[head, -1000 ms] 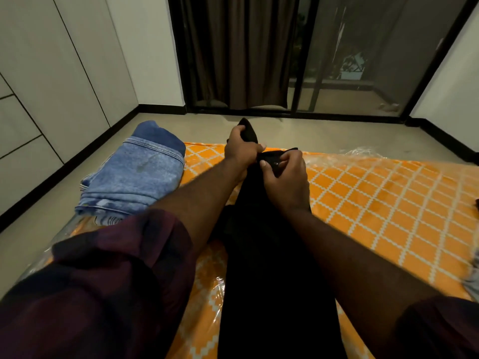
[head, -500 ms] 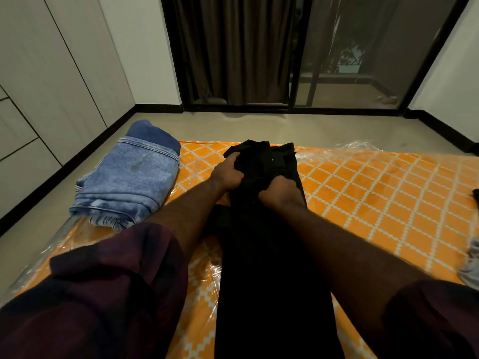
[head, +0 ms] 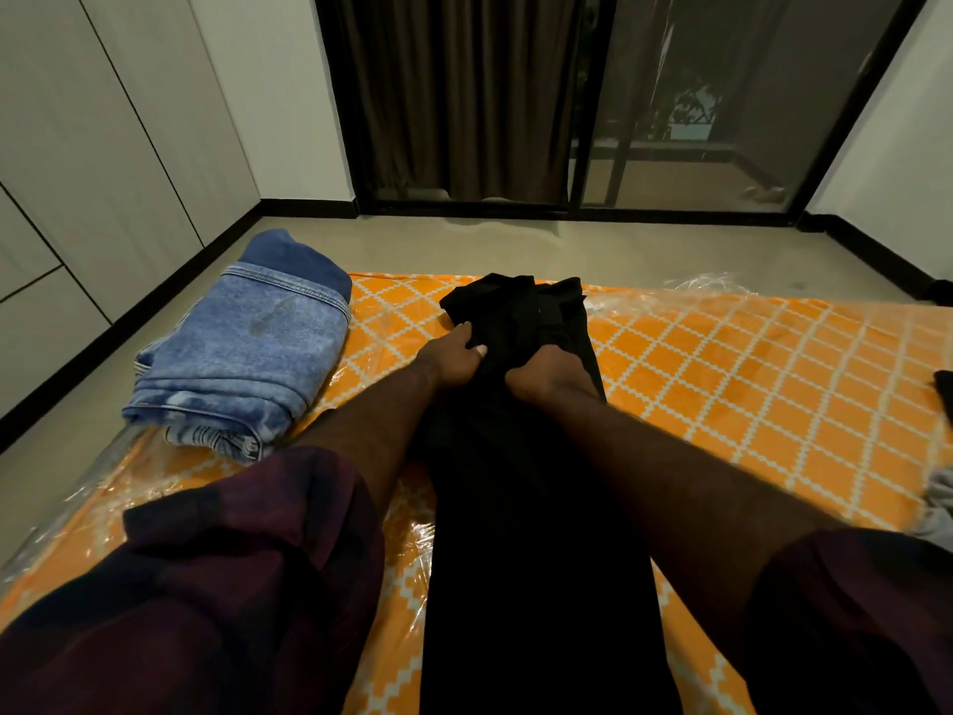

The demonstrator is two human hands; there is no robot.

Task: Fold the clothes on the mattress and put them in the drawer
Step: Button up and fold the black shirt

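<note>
A long black garment (head: 531,508) lies lengthwise down the middle of the orange patterned mattress (head: 748,384), its far end bunched near the mattress's far edge. My left hand (head: 454,356) grips the black cloth on its left side, fingers curled into the fabric. Close beside it, my right hand (head: 546,376) grips the same cloth with its fingers tucked under. Folded blue jeans (head: 247,348) rest at the far left corner of the mattress.
White cupboard fronts with drawer panels (head: 62,250) line the left wall. A dark curtain and glass sliding door (head: 567,105) stand at the far end across bare floor. Clear plastic wrap (head: 711,286) covers the mattress. Grey cloth (head: 941,508) and a dark item (head: 946,392) lie at the right edge.
Both hands have lowered the raised end of the black garment onto the mattress and drawn back toward me, still gripping the cloth.
</note>
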